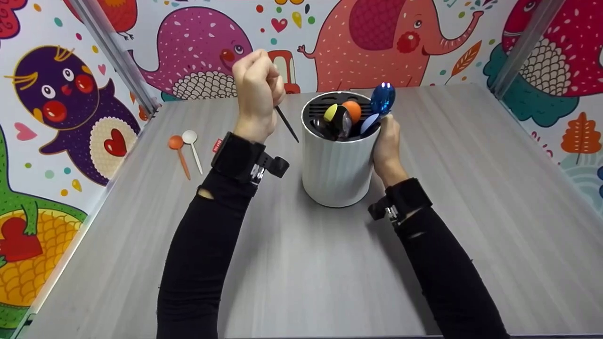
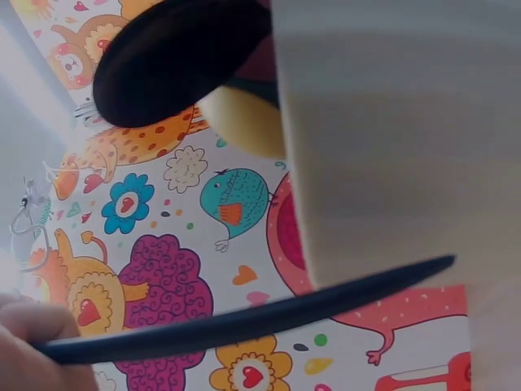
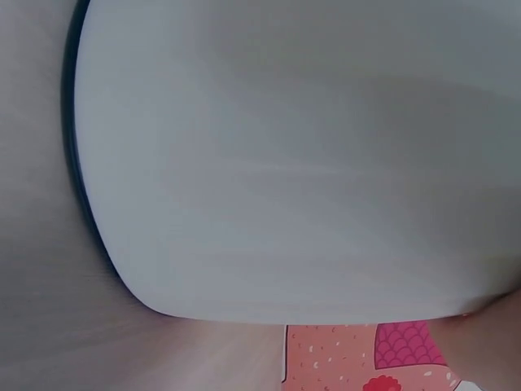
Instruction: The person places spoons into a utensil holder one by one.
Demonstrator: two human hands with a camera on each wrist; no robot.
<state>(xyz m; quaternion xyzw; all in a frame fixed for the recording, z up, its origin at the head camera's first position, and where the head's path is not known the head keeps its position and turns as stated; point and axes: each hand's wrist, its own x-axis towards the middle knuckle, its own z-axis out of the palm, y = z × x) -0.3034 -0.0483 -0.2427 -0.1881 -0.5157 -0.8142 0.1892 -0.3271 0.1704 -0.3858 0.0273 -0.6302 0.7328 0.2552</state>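
Note:
My left hand [image 1: 256, 89] is raised in a fist to the left of a white ribbed utensil holder [image 1: 337, 169]. It grips a thin black stick [image 1: 287, 124] that tapers to a point, angled down toward the holder; the stick's other end is hidden in the fist. In the left wrist view the stick [image 2: 269, 316] crosses in front of the holder's white wall. My right hand [image 1: 389, 148] holds the holder's right side, just below the rim, its fingers partly hidden. Several spoon heads stick out of the black slotted top, including a shiny blue spoon [image 1: 382, 98] and an orange one [image 1: 351, 111].
On the grey table [image 1: 292, 263], left of the holder, lie an orange spoon [image 1: 176, 142] and a white spoon [image 1: 190, 138], side by side. Cartoon-printed walls [image 1: 287, 42] border the back and sides, with metal posts [image 1: 118, 56] at the corners.

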